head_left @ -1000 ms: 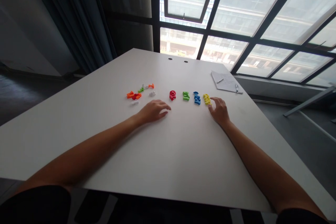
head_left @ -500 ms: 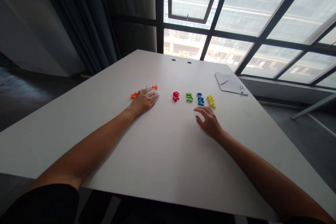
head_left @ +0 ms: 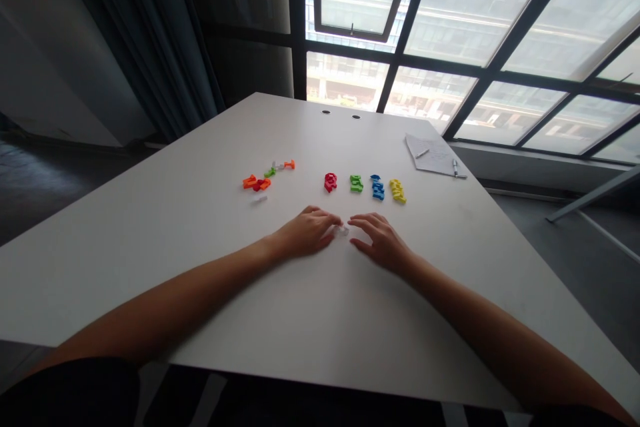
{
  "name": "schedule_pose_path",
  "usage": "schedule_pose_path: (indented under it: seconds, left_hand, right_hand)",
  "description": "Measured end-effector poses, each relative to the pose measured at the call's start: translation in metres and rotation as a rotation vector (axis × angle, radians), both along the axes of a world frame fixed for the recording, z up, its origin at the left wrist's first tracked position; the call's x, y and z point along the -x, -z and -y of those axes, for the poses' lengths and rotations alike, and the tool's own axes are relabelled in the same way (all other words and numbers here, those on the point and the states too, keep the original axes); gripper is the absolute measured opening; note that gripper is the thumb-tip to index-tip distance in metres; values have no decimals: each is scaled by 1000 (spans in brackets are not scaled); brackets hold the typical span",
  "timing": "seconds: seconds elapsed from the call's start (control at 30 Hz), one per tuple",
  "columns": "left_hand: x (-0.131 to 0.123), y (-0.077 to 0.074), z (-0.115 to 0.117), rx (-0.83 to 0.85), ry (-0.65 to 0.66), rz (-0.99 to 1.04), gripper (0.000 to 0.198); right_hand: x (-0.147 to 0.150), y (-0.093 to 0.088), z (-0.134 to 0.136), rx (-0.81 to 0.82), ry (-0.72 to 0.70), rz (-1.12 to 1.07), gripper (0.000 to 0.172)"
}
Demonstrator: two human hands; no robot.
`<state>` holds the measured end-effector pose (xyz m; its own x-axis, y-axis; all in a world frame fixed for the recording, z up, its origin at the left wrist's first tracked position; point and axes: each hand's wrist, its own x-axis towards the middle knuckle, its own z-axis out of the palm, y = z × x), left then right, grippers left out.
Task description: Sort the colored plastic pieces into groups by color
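While the left hand (head_left: 310,231) pinched a white piece (head_left: 343,231) beyond the near edge of the surface (head_left: 310,307), the right hand (head_left: 383,240) curved beside it, fingers spread.

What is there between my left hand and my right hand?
In the head view, a small white piece shows between your left hand and your right hand, closer to the left.

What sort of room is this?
Probably an office or meeting room, though I can't be certain: there's a large white table, a wall of dark-framed windows, and paper lying near the table's edge.
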<state>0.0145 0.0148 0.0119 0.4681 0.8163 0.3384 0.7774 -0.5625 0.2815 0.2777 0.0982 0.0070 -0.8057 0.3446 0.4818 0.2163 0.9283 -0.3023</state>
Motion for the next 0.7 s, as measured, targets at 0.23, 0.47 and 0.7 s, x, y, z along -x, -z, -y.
schedule_pose_path:
  seconds: [0.23,0.47,0.7]
  left_hand:
    - [1,-1,2,-1,25,-27,55]
    - [97,-16,-34,-104,-438,-142,41]
    - [176,-18,-73,-3,-827,-167,50]
  right_hand:
    - [3,5,-2,-13,11,0,16]
    - [-27,14,-57,-26,187,-15,27]
    - [-45,22,-85,-29,201,-69,19]
